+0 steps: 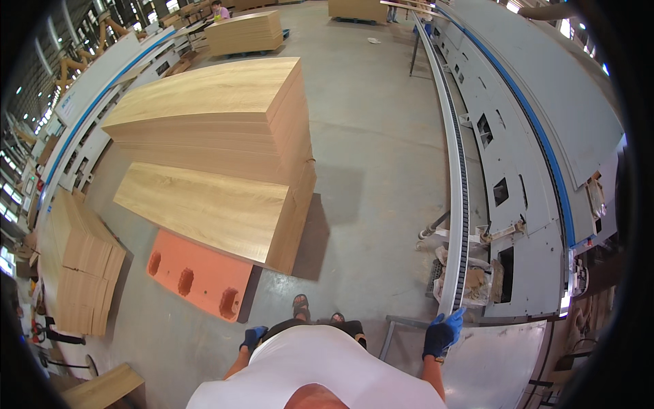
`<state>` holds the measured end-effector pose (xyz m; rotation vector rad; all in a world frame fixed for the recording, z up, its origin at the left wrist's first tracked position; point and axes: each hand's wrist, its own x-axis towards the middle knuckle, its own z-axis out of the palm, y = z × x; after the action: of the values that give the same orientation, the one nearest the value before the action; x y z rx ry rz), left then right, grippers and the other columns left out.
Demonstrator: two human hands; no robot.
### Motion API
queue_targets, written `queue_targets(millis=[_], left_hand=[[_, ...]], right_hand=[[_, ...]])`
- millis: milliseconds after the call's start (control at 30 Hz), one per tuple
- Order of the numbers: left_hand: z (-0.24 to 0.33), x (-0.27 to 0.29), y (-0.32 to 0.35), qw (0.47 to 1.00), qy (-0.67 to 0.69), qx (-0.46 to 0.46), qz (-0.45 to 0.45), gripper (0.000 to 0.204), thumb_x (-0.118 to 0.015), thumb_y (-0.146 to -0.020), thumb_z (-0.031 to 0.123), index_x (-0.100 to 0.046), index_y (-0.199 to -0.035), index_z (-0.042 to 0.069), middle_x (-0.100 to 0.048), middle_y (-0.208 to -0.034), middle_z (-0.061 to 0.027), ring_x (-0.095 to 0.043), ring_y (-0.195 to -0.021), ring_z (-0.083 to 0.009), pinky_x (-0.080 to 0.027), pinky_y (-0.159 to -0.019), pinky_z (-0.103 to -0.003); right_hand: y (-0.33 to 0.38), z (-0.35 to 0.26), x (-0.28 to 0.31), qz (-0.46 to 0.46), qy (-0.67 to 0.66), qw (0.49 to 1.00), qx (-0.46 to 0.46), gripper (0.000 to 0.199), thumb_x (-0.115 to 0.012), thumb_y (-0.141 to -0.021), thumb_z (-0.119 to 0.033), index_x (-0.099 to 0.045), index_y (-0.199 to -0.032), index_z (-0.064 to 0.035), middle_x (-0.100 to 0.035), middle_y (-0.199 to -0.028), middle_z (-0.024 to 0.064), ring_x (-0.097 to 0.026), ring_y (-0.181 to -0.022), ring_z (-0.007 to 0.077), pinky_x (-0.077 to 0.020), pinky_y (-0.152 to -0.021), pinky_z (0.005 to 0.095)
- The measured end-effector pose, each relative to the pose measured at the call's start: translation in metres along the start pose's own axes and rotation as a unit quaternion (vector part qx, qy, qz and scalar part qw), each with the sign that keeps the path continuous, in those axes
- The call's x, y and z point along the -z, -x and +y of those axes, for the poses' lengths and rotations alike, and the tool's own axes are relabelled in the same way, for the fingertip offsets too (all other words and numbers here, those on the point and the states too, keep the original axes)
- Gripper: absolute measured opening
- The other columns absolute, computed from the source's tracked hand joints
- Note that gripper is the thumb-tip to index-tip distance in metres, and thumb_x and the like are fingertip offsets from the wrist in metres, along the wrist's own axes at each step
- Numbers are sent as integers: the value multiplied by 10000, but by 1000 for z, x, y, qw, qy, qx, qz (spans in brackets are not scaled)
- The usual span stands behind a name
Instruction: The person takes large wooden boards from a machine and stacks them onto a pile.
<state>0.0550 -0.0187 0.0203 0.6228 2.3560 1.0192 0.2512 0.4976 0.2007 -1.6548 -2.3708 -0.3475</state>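
Note:
My right hand [443, 334], in a blue and dark work glove, rests at the near end of a long conveyor rail [450, 273]. Its fingers look stretched out, with the tips pointing up and to the right. Hanging low by my left side is my left hand [253, 338], gloved the same way. Its fingers are partly hidden, and I see nothing held in it. In front of me to the left stands a tall stack of wood-grain boards [204, 92], with a lower stack of boards [211, 204] against its near side.
An orange pallet base [197, 276] with dark holes sticks out below the lower stack. A long grey machine [507, 157] lines the right side. More boards [85, 266] are stacked at the left. A metal sheet surface [497, 358] lies beside my right hand.

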Motion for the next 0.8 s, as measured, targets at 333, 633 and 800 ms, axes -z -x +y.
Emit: queue_targets(millis=[333, 633, 800], left_hand=[[6, -22, 4, 955, -260, 135, -48, 230, -549, -755, 342, -628, -733, 127, -640, -778, -129, -630, -724, -299, -470, -574, -400], [83, 22, -74, 911, -17, 273, 308, 306, -577, -719, 316, -650, -734, 19, -609, -719, -238, -627, -751, -349, -482, -651, -397], [172, 98, -159, 916, 59, 127, 377, 240, -562, -762, 221, -597, -704, -10, -576, -638, -192, -584, -592, -265, -426, -554, -352]], right_hand=[[-1, 11, -17, -6, 13, 1000, -20, 630, -543, -785, -283, -335, -1321, -26, -551, -988, 140, -579, -836, 266, -479, -679, 354], [8, 4, -22, 14, -23, 999, -26, 570, -496, -825, -273, -342, -1324, -42, -555, -983, 155, -577, -818, 298, -469, -675, 390], [7, 4, -48, 20, 5, 998, -62, 586, -545, -779, -294, -379, -1317, -132, -571, -970, 139, -578, -816, 303, -469, -673, 426]])
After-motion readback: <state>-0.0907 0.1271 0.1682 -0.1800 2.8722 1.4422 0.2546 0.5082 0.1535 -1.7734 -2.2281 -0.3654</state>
